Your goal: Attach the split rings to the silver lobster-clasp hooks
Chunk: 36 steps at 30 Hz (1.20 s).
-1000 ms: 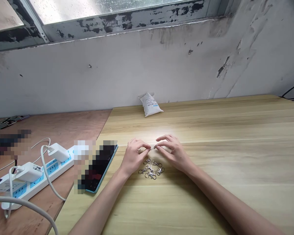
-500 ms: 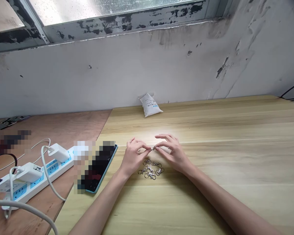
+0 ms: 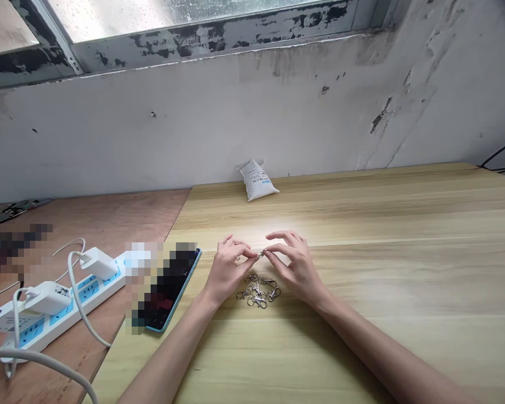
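Observation:
Between the fingertips of both hands is a small silver metal clasp (image 3: 261, 255), held just above the wooden table. My left hand (image 3: 231, 268) pinches its left end with thumb and forefinger, and a ring shows by the curled fingers. On the other end, the thumb and forefinger of my right hand (image 3: 297, 264) are closed, with the remaining fingers raised. Right below the hands lies a small pile of several silver lobster-clasp key rings (image 3: 257, 292). The fingertips hide much of the held piece.
A phone (image 3: 174, 297) with a blue edge lies left of my left hand. Farther left, a white power strip (image 3: 63, 314) carries chargers and cables on a brown board. A white printed packet (image 3: 258, 180) rests at the back, against the wall.
Both hands keep their pinch on the clasp, with barely any finger movement. The whole view has shifted very slightly.

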Each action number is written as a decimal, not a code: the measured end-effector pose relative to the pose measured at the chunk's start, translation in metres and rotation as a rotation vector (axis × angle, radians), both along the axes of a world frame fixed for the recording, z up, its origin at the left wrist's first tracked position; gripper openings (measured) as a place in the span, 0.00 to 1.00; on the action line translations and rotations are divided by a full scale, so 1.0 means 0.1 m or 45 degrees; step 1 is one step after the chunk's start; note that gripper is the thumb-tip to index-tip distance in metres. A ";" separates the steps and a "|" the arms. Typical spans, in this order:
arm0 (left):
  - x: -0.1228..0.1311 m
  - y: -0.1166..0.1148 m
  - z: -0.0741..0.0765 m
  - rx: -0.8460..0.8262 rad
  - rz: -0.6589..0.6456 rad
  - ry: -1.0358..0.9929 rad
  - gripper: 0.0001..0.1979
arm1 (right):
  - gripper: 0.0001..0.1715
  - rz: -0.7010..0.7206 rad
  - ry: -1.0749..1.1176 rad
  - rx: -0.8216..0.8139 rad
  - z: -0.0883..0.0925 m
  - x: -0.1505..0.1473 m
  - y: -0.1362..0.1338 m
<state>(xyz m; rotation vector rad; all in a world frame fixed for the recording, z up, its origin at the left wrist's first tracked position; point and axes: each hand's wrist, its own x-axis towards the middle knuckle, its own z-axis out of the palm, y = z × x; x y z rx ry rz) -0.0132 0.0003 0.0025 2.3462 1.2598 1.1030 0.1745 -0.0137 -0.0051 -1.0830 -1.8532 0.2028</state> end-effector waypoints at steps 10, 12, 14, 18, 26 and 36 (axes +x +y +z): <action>0.01 -0.01 0.01 0.097 -0.039 0.030 0.02 | 0.08 0.029 -0.022 0.085 0.01 -0.02 0.00; 0.02 -0.02 0.02 0.094 -0.034 0.020 0.02 | 0.08 0.045 0.007 0.060 0.02 -0.02 0.01; 0.02 -0.02 0.03 0.073 -0.020 0.014 0.01 | 0.08 0.055 0.054 0.021 0.02 -0.01 0.02; 0.02 -0.04 0.04 -0.050 -0.024 0.039 0.01 | 0.07 0.043 0.134 -0.094 0.03 0.00 0.04; 0.02 -0.03 0.04 -0.119 -0.010 -0.042 0.06 | 0.07 0.101 0.348 -0.289 0.03 0.07 0.06; -0.01 0.00 0.03 -0.294 0.037 -0.351 0.04 | 0.07 0.220 0.383 -0.310 0.04 0.07 0.05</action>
